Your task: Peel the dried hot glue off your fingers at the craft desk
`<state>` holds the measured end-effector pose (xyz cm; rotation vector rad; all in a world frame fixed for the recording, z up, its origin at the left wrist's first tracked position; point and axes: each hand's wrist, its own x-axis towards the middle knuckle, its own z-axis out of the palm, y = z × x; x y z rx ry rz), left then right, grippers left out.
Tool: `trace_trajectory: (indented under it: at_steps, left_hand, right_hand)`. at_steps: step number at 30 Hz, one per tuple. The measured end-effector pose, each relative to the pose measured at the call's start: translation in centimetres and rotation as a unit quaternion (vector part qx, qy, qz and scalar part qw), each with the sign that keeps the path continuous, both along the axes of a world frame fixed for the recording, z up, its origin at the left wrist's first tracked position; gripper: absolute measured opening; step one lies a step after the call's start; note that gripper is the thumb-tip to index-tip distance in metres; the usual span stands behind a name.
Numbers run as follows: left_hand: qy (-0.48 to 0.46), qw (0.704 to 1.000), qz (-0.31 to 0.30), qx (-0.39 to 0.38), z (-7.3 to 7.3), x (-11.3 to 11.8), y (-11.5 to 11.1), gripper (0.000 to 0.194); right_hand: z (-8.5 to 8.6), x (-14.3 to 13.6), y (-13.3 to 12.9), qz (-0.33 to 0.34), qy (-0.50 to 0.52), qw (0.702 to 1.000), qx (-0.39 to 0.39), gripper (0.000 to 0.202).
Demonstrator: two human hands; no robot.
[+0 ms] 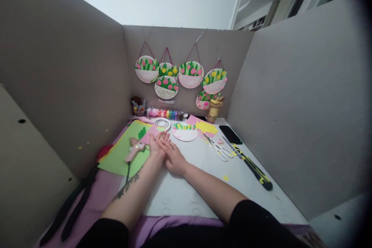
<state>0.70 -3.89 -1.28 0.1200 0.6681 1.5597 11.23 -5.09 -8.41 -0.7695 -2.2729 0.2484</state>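
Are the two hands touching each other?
Touching. The head view shows the left hand pressed side by side against the right hand, no gap between them.

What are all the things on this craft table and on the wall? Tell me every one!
Paper plate flower baskets: six, white with pink and yellow tulips, hanging on the back wall.
Unfinished plate basket: one, white, on the table ahead of the hands.
Glue gun: one, pink, on the green paper.
Green paper: one sheet, left side.
Yellow paper: one piece, near the back.
Scissors: one, white handles, right of centre.
Utility knife: one, black and yellow, right edge.
Phone: one, black, right.
Paint pots: one row, many colours, by the wall.
Left hand: flat, fingers straight.
Right hand: touching the left hand.
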Motion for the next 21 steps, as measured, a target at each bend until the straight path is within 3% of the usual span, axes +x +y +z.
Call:
trace_trajectory:
  at_steps: [21]
  left_hand:
    - [-0.032, 0.999, 0.0, 0.012, 0.16, -0.08, -0.21, 0.045]
  right_hand:
    - [-0.5, 0.16, 0.2, -0.027, -0.014, 0.999, 0.031, 0.082]
